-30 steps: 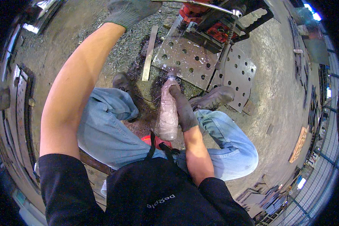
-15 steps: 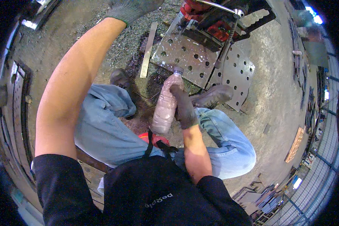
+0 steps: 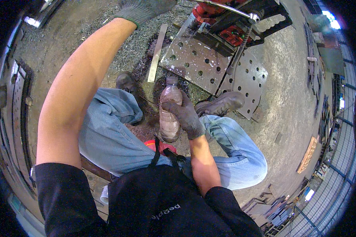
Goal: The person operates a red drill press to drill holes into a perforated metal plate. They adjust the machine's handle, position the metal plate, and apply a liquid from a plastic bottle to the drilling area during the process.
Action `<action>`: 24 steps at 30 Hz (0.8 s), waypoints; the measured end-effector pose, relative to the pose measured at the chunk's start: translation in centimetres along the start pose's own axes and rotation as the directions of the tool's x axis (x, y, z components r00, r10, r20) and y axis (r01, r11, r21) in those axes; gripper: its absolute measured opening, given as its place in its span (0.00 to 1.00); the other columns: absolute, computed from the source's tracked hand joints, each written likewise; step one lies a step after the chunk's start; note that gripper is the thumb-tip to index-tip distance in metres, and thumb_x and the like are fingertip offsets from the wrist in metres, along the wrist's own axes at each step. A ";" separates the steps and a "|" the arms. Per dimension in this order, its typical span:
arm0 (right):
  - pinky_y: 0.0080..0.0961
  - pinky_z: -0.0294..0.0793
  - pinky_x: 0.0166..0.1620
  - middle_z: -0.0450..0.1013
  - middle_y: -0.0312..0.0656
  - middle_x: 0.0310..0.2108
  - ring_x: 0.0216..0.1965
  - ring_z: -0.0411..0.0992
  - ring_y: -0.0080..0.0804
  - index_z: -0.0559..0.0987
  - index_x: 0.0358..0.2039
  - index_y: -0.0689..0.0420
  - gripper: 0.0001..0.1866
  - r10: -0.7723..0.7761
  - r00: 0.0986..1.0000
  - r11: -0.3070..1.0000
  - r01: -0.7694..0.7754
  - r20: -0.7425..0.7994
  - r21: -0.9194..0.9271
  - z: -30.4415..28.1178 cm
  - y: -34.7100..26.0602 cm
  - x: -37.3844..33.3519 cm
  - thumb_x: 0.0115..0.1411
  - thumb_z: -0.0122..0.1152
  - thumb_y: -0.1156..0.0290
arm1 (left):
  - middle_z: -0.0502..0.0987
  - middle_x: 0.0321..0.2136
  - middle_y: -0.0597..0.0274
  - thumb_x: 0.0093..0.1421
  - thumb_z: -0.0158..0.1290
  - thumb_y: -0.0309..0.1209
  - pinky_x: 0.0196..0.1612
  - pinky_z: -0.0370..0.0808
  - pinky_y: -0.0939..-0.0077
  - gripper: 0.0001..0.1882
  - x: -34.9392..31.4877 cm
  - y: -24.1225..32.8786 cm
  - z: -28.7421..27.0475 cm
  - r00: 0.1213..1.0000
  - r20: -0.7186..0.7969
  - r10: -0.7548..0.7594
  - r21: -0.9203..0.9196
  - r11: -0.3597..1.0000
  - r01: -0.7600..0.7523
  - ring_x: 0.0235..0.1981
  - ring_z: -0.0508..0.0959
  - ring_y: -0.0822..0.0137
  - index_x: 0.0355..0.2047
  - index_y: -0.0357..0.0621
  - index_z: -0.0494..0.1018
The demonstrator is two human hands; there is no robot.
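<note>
In my right hand, gloved in grey, is a clear plastic bottle of cloudy, pale brownish liquid. My fingers wrap round its middle; its capped neck points away from me. My left hand, also in a grey glove, reaches out to the top edge, which cuts off part of it. Its fingers look closed round the outer end of a shiny metal lever, though the grip itself is mostly out of the picture. That lever belongs to a red and black machine, apparently a portable drill, standing on a metal plate with round holes.
A flat metal strip lies on the ground left of the plate, among scattered metal shavings. My boots rest close to the plate. A red object shows between my legs. Long metal pieces lie at the far left.
The bottle has swung from a slant to nearly straight, its cap moving left and toward me. My right hand turned with it. My left hand has barely shifted.
</note>
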State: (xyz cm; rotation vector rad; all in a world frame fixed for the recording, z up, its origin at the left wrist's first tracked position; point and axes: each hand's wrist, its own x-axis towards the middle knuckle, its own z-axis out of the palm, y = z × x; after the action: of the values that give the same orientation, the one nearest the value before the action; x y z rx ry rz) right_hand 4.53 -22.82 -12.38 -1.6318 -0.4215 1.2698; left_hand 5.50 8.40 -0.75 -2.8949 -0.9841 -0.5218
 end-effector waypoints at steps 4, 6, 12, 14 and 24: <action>0.30 0.76 0.48 0.77 0.41 0.44 0.43 0.75 0.31 0.74 0.54 0.60 0.29 0.033 0.999 0.999 -0.032 -0.028 0.029 0.2 -1.0 -0.4 0.54 0.72 0.64 | 0.81 0.24 0.49 0.50 0.57 0.49 0.33 0.80 0.52 0.16 0.0 0.1 0.0 1.000 0.003 -0.021 -0.022 1.000 0.021 0.28 0.83 0.47 0.27 0.51 0.84; 0.29 0.76 0.47 0.77 0.40 0.43 0.42 0.75 0.30 0.75 0.54 0.60 0.27 0.018 0.999 0.999 -0.017 -0.047 0.027 0.0 0.1 0.1 0.55 0.71 0.65 | 0.81 0.24 0.49 0.50 0.57 0.48 0.33 0.80 0.52 0.16 0.0 0.2 -0.1 0.999 0.009 -0.037 -0.032 0.999 0.037 0.28 0.83 0.47 0.27 0.51 0.84; 0.29 0.75 0.50 0.77 0.42 0.46 0.43 0.75 0.31 0.76 0.54 0.61 0.28 0.106 0.994 0.974 -0.100 -0.019 0.205 -0.4 0.3 -0.2 0.57 0.68 0.58 | 0.82 0.25 0.49 0.51 0.58 0.49 0.34 0.80 0.52 0.17 -0.1 0.0 -0.1 0.999 0.028 -0.021 -0.029 0.999 0.022 0.30 0.84 0.48 0.29 0.51 0.83; 0.28 0.75 0.49 0.77 0.40 0.45 0.42 0.75 0.29 0.76 0.53 0.58 0.26 0.181 0.983 0.963 -0.169 -0.039 0.212 -0.7 0.5 -0.1 0.60 0.66 0.55 | 0.82 0.26 0.50 0.51 0.58 0.50 0.34 0.80 0.52 0.17 -0.1 0.1 0.0 0.999 0.033 -0.027 -0.022 0.999 0.028 0.30 0.84 0.48 0.30 0.52 0.83; 0.18 0.74 0.31 0.74 0.29 0.31 0.28 0.72 0.18 0.77 0.47 0.48 0.17 0.050 0.957 0.351 -0.284 0.284 0.893 -2.2 5.5 3.1 0.72 0.51 0.50 | 0.82 0.26 0.50 0.51 0.57 0.49 0.33 0.80 0.52 0.17 0.0 0.3 -0.1 0.998 0.056 -0.041 -0.006 0.999 0.041 0.29 0.84 0.48 0.30 0.52 0.84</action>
State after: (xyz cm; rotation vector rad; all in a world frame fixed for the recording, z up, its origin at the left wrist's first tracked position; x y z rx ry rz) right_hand 6.14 -24.03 -18.77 -0.5227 0.3762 1.4319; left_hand 5.70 8.17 -0.64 -2.9163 -1.0533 -0.4491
